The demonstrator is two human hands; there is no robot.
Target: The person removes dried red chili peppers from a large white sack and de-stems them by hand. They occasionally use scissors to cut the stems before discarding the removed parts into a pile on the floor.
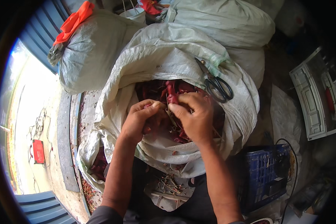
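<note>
A large woven plastic sack (162, 60) stands in front of me with its mouth rolled open. Dark red dried chili peppers (182, 137) and pale stems fill the visible inside. Over the opening, my right hand (195, 117) pinches a long red chili pepper (172, 93) between thumb and fingers. My left hand (140, 117), close beside it, is curled around a reddish piece, apparently chili, mostly covered by the fingers. Black-handled scissors (216, 84) rest on the sack's folded rim, to the right of my hands.
Filled sacks (86, 53) stand behind, one topped by an orange cloth (75, 22). A smaller sack (86, 162) holds red chilies at left. At right is a blue plastic crate (254, 170) with a black cable (296, 168). Loose stems (170, 184) lie between my legs.
</note>
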